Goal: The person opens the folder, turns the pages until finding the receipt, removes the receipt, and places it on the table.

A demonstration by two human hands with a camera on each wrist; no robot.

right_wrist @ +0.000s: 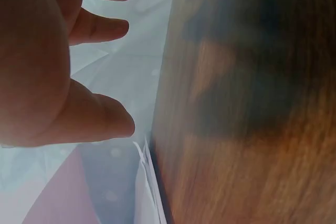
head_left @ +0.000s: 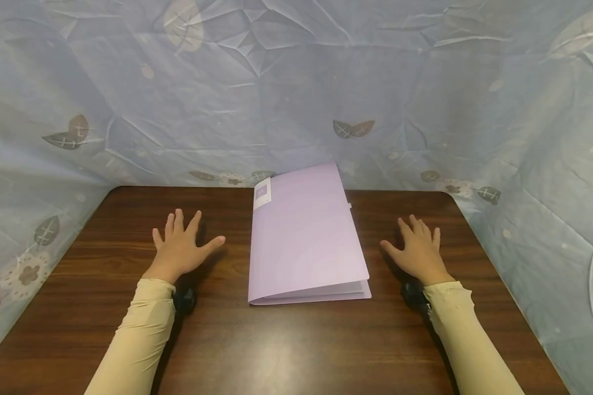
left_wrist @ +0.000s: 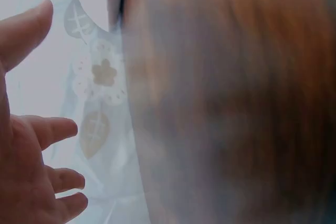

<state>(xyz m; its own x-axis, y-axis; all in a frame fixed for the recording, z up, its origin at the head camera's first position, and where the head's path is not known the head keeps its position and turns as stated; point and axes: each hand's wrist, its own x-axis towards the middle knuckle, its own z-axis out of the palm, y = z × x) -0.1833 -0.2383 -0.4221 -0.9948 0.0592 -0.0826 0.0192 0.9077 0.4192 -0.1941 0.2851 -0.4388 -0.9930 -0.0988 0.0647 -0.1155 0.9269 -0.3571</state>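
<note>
A lilac folder point(head_left: 301, 236) lies on the wooden table between both hands, its spine on the left. Its front cover stands slightly raised, with white sheets point(head_left: 321, 289) showing under the lower edge. A white label point(head_left: 262, 193) sits at the cover's upper left corner. My left hand point(head_left: 180, 247), fingers spread, is to the left of the folder and apart from it. On the other side my right hand point(head_left: 416, 249) has its fingers spread too, the thumb pointing toward the folder. Neither hand holds anything. The right wrist view catches the sheet edges point(right_wrist: 148, 192) below the thumb.
The brown wooden table point(head_left: 277, 351) has rounded far corners. A pale blue-grey cloth point(head_left: 296, 88) with leaf and flower prints hangs behind it and along both sides. The folder's top end reaches the table's back edge, near the cloth. Dark wrist devices point(head_left: 185, 300) sit under the sleeves.
</note>
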